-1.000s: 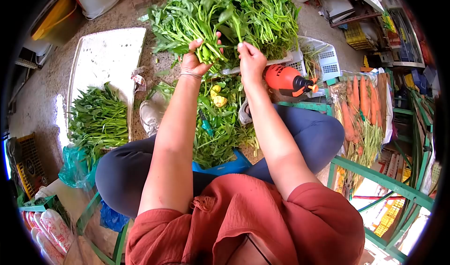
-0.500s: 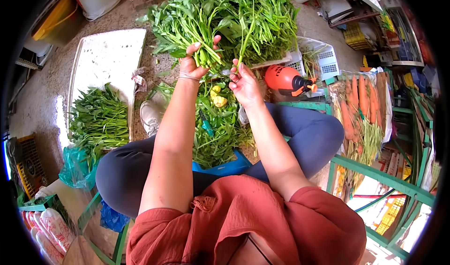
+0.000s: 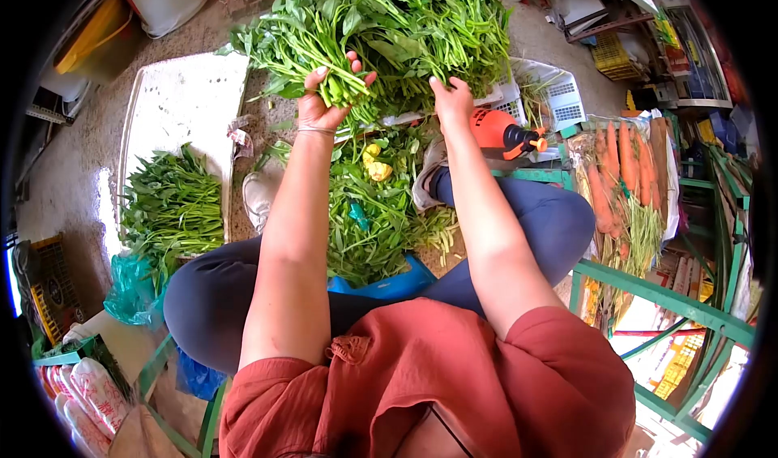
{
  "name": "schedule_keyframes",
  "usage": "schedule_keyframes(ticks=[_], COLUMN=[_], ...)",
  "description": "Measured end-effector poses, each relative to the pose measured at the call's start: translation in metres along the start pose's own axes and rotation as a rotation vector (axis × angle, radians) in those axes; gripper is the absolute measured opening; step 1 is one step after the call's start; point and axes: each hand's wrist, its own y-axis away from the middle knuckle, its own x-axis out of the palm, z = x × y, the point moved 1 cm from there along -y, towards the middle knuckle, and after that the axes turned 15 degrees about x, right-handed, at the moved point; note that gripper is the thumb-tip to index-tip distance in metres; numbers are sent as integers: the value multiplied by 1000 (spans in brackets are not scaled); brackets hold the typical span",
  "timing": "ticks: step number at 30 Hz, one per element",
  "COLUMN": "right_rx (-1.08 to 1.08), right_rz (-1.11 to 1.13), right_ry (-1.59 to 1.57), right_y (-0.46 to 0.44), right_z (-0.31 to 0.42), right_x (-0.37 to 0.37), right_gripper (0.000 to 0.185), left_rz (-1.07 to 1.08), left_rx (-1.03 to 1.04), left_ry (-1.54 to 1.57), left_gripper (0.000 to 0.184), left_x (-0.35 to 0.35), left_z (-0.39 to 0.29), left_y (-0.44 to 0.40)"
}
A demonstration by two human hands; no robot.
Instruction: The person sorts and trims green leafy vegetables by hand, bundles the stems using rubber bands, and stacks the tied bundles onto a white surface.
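Note:
My left hand [image 3: 326, 101] is wrapped round the stems of a bunch of leafy greens [image 3: 308, 44], its leaves pointing up and left. My right hand [image 3: 454, 93] is at the lower edge of the large pile of greens [image 3: 438, 28], thumb and forefinger at some stems; exactly what they hold is too small to make out. Below my hands, loose leaves [image 3: 365, 239] lie between my legs, with yellow pieces [image 3: 378, 166] and a small teal object [image 3: 358, 215] on them.
A white board [image 3: 182, 101] at the left bears a stack of greens [image 3: 174, 207]. An orange-red spray bottle [image 3: 493, 130] stands right of my right hand, beside a white crate [image 3: 566, 101]. Carrots [image 3: 628, 162] lie further right, above a green metal frame [image 3: 664, 300]. A yellow bucket [image 3: 101, 40] is upper left.
My right hand, which held a single long stem upright, has moved up and right to the pile; that stem is no longer distinct. My left hand with the bunch has shifted slightly up and left.

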Motion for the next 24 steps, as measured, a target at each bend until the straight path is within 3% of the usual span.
schedule_keyframes(ticks=[1, 2, 3, 5, 6, 9, 14, 17, 21, 24], right_rx=[172, 379, 374, 702, 757, 637, 669, 611, 518, 266], right_rz=[140, 321, 329, 565, 697, 722, 808, 892, 781, 502], right_ry=[-37, -373, -369, -717, -771, -683, -599, -484, -475, -368], right_y=[-2, 0, 9, 26, 40, 72, 76, 62, 61, 67], right_z=[12, 18, 31, 48, 54, 53, 49, 60, 76, 66], right_x=[4, 2, -3, -7, -9, 0, 12, 11, 16, 25], right_gripper=[34, 23, 23, 11, 8, 10, 10, 19, 23, 9], left_rz=[-12, 1, 11, 3, 10, 4, -85, -95, -186, -225], left_rx=[-3, -9, -9, -30, -18, -32, -78, -90, -88, -68], left_ry=[-13, -23, -33, -31, -73, -161, -229, -220, -215, -287], left_gripper=[49, 51, 52, 59, 59, 58, 54, 48, 39, 34], left_x=[-2, -3, -5, -13, -12, -10, -22, -26, -23, -9], left_z=[1, 1, 1, 0, 2, 9, 17, 17, 18, 19], left_y=[0, 0, 0, -3, -2, 2, 6, 5, 3, 7])
